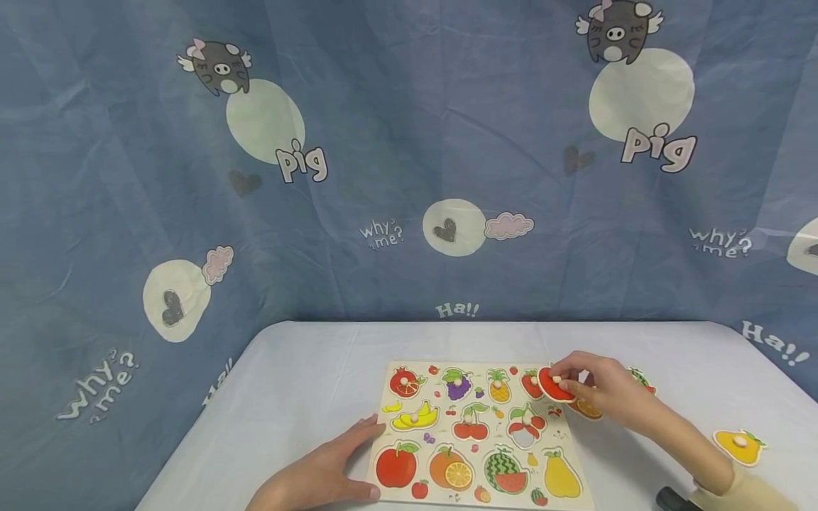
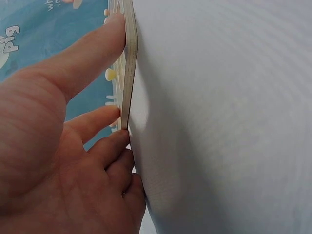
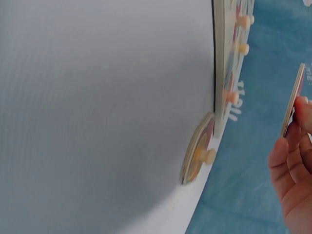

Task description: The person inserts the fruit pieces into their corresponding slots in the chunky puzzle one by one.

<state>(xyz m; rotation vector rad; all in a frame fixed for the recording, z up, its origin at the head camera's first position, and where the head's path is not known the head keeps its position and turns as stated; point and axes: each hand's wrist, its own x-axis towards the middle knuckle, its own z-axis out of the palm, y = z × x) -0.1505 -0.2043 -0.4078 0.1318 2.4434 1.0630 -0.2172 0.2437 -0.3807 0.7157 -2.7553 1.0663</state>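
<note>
A wooden fruit puzzle board lies on the white table. My left hand rests against its left edge, fingers extended and thumb at the near corner; in the left wrist view, the thumb and fingertips touch the board's edge. My right hand pinches a red, rounded puzzle piece by its knob, above the board's far right corner. In the right wrist view this piece is tilted nearly edge-on and raised clear of the table. Its printed front is mostly hidden there.
Right of the board lie an orange piece, a watermelon piece partly behind my right hand, and a yellow pear piece. A black object is by my right sleeve. A blue printed curtain hangs behind the table.
</note>
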